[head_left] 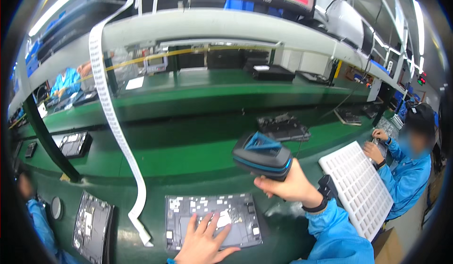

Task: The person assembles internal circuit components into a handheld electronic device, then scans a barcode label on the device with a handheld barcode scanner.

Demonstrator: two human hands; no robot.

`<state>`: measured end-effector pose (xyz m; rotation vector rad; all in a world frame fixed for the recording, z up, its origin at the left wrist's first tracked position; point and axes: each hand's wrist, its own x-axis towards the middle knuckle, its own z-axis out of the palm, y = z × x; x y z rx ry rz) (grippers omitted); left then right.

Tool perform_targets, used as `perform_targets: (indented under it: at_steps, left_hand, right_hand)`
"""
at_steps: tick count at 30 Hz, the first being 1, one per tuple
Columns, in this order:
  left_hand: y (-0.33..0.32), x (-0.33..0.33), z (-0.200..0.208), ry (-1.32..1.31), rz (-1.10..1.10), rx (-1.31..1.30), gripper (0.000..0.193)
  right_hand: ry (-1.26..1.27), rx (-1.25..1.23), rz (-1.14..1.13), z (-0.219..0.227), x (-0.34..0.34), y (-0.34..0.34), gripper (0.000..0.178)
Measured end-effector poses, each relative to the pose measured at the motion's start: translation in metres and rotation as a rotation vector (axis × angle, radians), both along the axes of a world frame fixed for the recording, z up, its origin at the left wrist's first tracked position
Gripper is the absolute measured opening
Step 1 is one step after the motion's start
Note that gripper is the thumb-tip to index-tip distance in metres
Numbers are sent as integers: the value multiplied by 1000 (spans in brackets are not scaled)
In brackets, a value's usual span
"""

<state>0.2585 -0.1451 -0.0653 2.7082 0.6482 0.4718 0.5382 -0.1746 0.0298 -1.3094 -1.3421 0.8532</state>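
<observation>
My left hand (204, 239) lies with its fingers spread on a dark grey laptop casing panel (177, 217) on the green bench in front of me. The panel carries several small white stickers, a larger white label and a few square pads near its edges. My right hand (295, 183) grips a black and blue barcode scanner (262, 157), held up above the bench beyond the panel's right side. The scanner's handle is mostly hidden by my fingers. A long strip of white labels (115, 127) hangs from the shelf, its end resting left of the panel.
More laptop panels (93, 226) stand to the left, beside a round dish (56, 208). A white slotted tray (358, 188) is at right. Dark laptop parts (283, 128) lie farther back. A co-worker (408, 146) sits at right; another person's blue sleeve (40, 226) shows at left.
</observation>
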Motion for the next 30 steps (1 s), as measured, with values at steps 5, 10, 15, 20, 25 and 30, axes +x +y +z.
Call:
perform_targets:
  at_steps: [5,10,15,20,25,30]
  left_hand:
    - [-16,6,-32,-91,-103,331,39]
    - [-37,-6,-63,-199,-185,473,43]
    - [-22,-4,4,-565,42,502,15]
    - [12,0,81,-871,647,192,11]
    - [45,14,103,-1504,390,-14,5]
    - [42,17,98,-1509,413,34,6]
  right_hand:
    - [-32,26,-26,8,-6,0,33]
    - [12,47,-54,9,-3,-5,30]
    - [191,189,-44,22,-11,-21,34]
    - [258,37,90,4,-27,-33,43]
    - [-168,393,345,-37,-52,-14,50]
    - [-208,478,432,-36,-60,-16,53]
